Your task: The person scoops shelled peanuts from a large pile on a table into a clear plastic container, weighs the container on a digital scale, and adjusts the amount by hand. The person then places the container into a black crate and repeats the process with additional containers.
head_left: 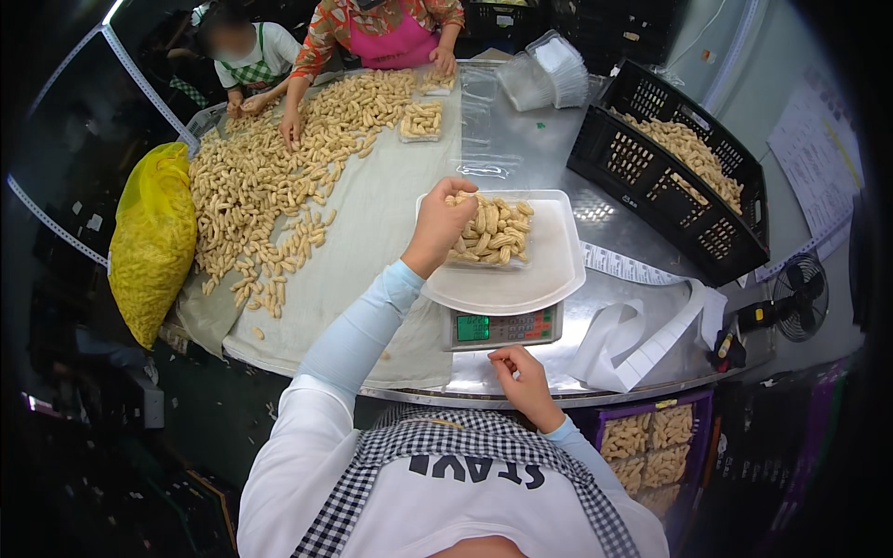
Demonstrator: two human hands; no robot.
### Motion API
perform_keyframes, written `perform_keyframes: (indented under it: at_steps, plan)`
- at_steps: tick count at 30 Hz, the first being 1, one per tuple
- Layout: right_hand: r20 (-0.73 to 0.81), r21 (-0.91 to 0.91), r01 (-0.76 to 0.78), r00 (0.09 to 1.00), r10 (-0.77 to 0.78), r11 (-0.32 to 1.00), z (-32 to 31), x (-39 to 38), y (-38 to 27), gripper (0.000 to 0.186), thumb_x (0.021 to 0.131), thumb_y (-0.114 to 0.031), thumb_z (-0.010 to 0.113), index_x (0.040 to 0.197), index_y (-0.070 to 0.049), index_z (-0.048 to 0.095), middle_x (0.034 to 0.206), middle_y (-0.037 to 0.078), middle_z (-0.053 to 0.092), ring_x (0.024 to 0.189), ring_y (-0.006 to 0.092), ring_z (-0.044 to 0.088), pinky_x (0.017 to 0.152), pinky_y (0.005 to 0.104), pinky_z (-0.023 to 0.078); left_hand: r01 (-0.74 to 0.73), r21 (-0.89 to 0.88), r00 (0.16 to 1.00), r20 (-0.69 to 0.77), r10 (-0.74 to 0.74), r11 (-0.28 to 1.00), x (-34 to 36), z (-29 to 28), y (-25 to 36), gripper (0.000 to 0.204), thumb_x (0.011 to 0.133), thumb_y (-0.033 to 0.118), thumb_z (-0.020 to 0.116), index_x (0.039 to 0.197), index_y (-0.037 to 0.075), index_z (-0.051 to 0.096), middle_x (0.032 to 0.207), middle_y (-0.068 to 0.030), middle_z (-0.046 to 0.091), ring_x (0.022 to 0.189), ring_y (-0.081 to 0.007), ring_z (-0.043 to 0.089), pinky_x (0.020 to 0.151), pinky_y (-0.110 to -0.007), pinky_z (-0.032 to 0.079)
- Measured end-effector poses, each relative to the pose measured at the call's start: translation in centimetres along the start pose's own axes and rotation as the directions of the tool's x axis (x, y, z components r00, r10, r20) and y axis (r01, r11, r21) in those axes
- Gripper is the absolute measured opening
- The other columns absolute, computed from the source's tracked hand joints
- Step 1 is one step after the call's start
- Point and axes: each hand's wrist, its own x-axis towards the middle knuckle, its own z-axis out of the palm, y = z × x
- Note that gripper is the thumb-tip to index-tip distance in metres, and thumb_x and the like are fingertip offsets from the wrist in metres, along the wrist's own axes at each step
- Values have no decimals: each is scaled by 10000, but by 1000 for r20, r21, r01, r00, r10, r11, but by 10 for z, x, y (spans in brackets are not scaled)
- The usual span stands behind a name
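Note:
A clear tray of unshelled peanuts (498, 237) sits on the white pan (549, 279) of a digital scale (516, 325) with a lit green display. My left hand (440, 228) reaches over the tray's left side, its fingers pinched on a peanut at the edge of the heap. Just in front of the scale, by the table's near edge, my right hand (527, 381) is held with its fingers curled in. Whatever lies between its fingertips, if anything, is too small to make out.
A big peanut heap (270, 186) covers the table's left, beside a full yellow bag (153, 246). Two people work across it near a filled tray (421, 121). Right are empty clear trays (549, 73), a black crate (670, 167) and a label strip (642, 344). Below stands a purple crate (704, 418).

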Motion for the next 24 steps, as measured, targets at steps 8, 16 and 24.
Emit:
perform_keyframes:
  at_steps: [8, 16, 24]
  plan:
    - [-30, 130, -10, 999, 14, 991, -22, 28, 5, 91, 854, 16, 593, 936, 3, 629, 825, 63, 590, 664, 111, 571, 578, 236, 452, 66, -303, 997, -10, -73, 951, 2, -10, 8, 216, 872, 101, 572, 1079, 64, 520, 827, -54, 621, 615, -59, 518, 408, -201, 315]
    - [-289, 336, -63, 943, 166, 940, -71, 90, 11, 150, 930, -53, 538, 1067, -16, 585, 845, 19, 607, 654, 54, 529, 588, 185, 443, -421, 267, 907, 100, 409, 867, -50, 30, -4, 166, 810, 28, 617, 965, 47, 559, 915, -85, 593, 812, -175, 582, 669, -276, 486]
    - [-391, 348, -5, 908, 150, 937, -89, 115, 28, 155, 946, -61, 524, 1087, -19, 570, 852, 26, 582, 715, 67, 520, 634, 199, 447, -874, 406, 485, 768, 418, 267, -54, 74, -57, 323, 734, 124, 605, 1051, 81, 561, 1008, -111, 553, 963, -262, 579, 677, -324, 522]
